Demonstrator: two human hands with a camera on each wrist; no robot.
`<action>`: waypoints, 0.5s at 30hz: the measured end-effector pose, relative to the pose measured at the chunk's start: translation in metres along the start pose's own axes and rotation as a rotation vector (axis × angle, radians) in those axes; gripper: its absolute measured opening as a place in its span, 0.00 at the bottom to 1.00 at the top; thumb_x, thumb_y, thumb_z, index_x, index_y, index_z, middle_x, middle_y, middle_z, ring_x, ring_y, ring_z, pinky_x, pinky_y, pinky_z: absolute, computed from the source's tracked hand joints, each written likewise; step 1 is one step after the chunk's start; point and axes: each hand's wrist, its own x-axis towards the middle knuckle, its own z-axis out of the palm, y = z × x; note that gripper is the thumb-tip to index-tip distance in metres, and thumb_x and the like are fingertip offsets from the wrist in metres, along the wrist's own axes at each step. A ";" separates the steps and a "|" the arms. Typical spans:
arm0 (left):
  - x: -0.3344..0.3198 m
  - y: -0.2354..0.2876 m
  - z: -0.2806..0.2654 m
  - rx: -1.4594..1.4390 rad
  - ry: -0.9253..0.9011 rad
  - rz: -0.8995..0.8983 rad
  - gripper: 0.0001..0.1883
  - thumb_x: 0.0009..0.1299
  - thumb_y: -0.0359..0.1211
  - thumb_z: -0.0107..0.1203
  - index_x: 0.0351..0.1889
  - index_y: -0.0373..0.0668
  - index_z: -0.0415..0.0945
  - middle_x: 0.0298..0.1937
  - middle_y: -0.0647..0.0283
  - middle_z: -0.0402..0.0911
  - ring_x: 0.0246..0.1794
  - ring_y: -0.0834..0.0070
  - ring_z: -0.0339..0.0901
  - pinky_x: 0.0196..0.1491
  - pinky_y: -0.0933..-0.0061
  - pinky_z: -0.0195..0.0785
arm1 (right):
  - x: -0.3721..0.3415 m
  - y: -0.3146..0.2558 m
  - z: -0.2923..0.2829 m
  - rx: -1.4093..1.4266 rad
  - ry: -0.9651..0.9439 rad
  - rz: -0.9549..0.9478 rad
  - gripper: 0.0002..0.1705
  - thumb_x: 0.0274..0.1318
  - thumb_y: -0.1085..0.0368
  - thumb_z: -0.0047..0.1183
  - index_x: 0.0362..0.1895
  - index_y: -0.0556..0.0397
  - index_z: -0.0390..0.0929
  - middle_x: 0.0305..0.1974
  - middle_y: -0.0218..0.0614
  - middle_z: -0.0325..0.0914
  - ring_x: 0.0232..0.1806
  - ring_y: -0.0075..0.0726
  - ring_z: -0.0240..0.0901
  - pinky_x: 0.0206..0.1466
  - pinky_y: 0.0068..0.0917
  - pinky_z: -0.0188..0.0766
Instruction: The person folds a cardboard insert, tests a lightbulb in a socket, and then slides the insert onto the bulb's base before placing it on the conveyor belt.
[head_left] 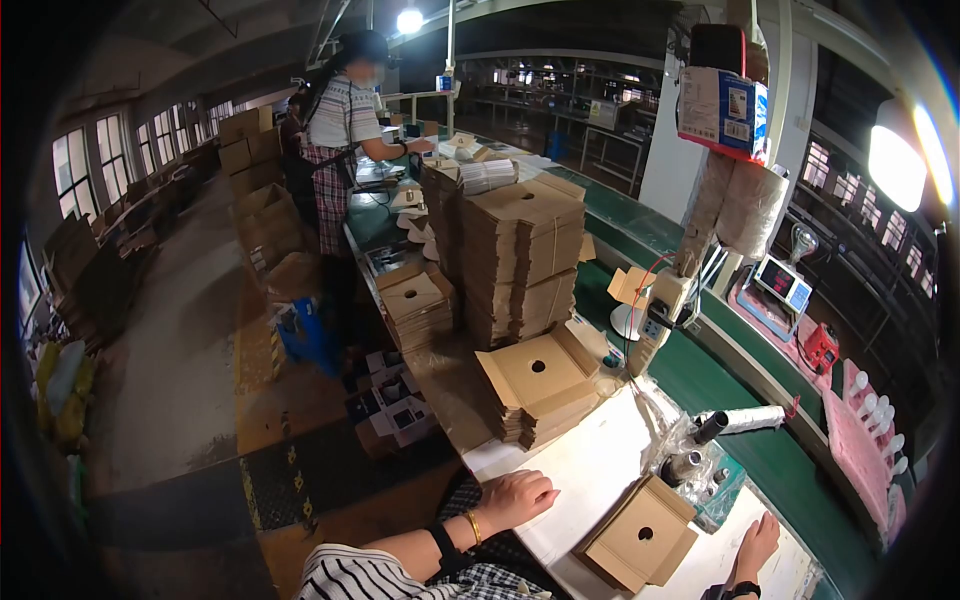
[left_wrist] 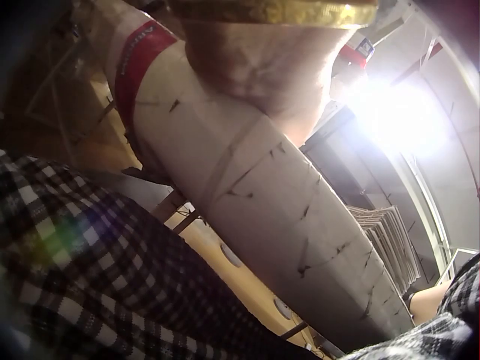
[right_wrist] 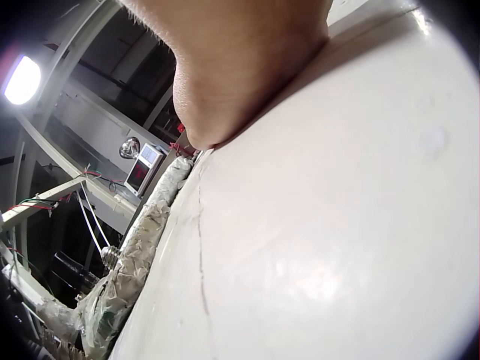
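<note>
"Cardboard box (head_left: 622, 552) with a round hole: where is it set?"

"It is set on the white tabletop (head_left: 590, 470), between the two hands, near a metal tube (head_left: 684, 466)."

"And how are the fingers held?"

"The left hand (head_left: 515, 500) is rested on the tabletop, fingers loosely curled, near a stack of brown cardboard (head_left: 540, 388). The right hand (head_left: 758, 548) is rested there too, its fingers loosely bent. Both hands are seen apart from the box."

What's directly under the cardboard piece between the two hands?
White worktop shows on both sides of the cardboard piece in the head view. What lies directly beneath is covered, so can't tell.
</note>
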 end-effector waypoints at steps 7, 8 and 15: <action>0.002 0.002 -0.003 0.020 -0.033 0.003 0.11 0.67 0.35 0.60 0.25 0.43 0.74 0.26 0.60 0.77 0.29 0.62 0.78 0.35 0.63 0.73 | 0.000 -0.001 -0.001 0.009 -0.006 -0.003 0.23 0.66 0.60 0.45 0.63 0.52 0.71 0.64 0.45 0.69 0.68 0.50 0.61 0.66 0.50 0.58; 0.001 0.002 -0.003 0.025 -0.039 -0.002 0.11 0.67 0.35 0.60 0.25 0.43 0.74 0.26 0.60 0.77 0.30 0.62 0.78 0.35 0.63 0.73 | 0.000 0.000 -0.001 0.008 -0.006 -0.003 0.23 0.66 0.60 0.45 0.63 0.52 0.71 0.64 0.45 0.69 0.68 0.50 0.61 0.66 0.50 0.58; 0.000 0.000 -0.001 0.024 -0.052 -0.007 0.10 0.67 0.35 0.60 0.25 0.43 0.75 0.27 0.60 0.77 0.30 0.63 0.78 0.36 0.64 0.73 | 0.000 0.001 0.002 0.009 0.017 -0.012 0.23 0.66 0.60 0.46 0.62 0.53 0.72 0.63 0.46 0.69 0.67 0.51 0.62 0.66 0.50 0.59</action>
